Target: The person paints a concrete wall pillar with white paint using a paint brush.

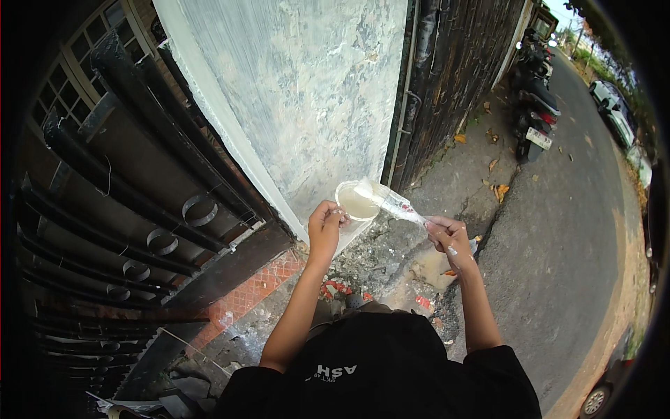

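Observation:
My left hand (325,229) is closed on the rim of a clear plastic tub (338,190) that holds pale, whitish paint. In my right hand (451,241) is a paintbrush (399,205), pinched by its handle. The brush's white-coated bristles lie across the tub's right rim, pointing left over the paint. White smears mark the back of my right hand. Just beyond the tub rises a wall (293,91) with a patchy white and grey painted surface. The tub is held in front of the wall's lower end.
A black metal gate (139,202) stands at the left, above a red tiled strip (244,293). Dark slatted panelling (467,63) and a pipe (423,42) border the wall's right side. A parked motorcycle (536,101) stands farther right beside the road (565,237). Rubble lies near my feet.

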A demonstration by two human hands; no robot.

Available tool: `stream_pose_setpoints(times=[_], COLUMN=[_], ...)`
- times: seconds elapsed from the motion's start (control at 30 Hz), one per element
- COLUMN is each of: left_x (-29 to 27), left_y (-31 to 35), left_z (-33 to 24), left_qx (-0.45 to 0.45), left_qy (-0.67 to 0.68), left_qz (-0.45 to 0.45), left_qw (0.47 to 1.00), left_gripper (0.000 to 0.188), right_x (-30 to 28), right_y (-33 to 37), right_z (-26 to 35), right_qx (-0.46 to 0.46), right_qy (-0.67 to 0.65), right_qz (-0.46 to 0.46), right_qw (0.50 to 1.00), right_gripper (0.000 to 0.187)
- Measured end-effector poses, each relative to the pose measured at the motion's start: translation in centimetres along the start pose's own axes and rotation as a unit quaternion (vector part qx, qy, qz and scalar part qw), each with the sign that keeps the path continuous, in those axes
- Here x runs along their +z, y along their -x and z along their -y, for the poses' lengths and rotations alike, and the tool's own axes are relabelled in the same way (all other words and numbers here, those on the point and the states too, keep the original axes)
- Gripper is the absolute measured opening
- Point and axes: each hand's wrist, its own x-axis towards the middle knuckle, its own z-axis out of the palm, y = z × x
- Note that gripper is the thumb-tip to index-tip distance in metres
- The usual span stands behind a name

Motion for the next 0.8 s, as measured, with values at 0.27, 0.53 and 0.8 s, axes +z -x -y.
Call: stream_pose_setpoints(times=[0.27, 0.53, 0.8], left_x=[1.9, -0.9, -6.7], left_y=[-1.6, 1.4, 5.6], left_z=[-1.4, 1.2, 2.4], left_qx=[0.053, 0.012, -0.01], left_qy=[0.014, -0.012, -0.079], left_qz=[0.036, 0.018, -0.044], left_qw=[0.998, 1.0, 0.996], left_gripper=[0.007, 0.008, 0.007], right_x=[2.2, 7.3, 6.7], right_y=[-7.7, -12.0, -11.6], right_z=[9.3, 5.8, 6.4], right_qx=[-0.298, -0.46, -0.444], right_qy=[0.053, 0.306, 0.282], right_qz=[-0.149, -0.312, -0.379], right_qw=[0.941, 0.773, 0.761], right_gripper=[0.023, 0.017, 0.014])
